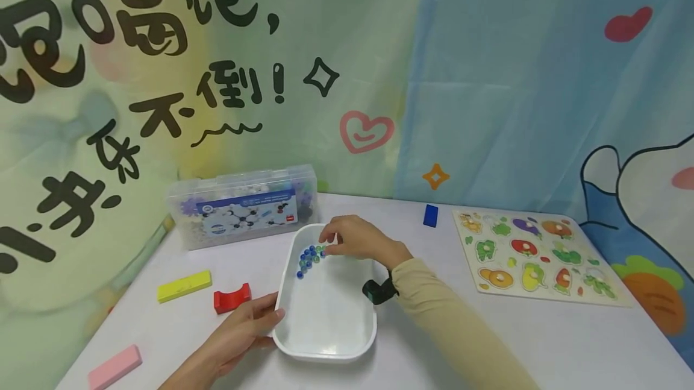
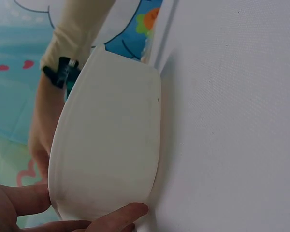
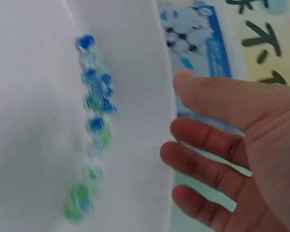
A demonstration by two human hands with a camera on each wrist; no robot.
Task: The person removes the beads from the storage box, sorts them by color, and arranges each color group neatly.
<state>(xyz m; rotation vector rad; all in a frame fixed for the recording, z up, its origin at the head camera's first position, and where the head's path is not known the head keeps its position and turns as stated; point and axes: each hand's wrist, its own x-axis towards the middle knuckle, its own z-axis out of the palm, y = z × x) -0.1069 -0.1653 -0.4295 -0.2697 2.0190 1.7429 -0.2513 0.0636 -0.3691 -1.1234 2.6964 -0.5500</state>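
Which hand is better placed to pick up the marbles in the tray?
Right hand: it hovers beside the marbles, fingers free. Left hand grips the white tray at its near corner.

Four blocks (image 1: pixel 184 286), one tray (image 1: pixel 325 342)
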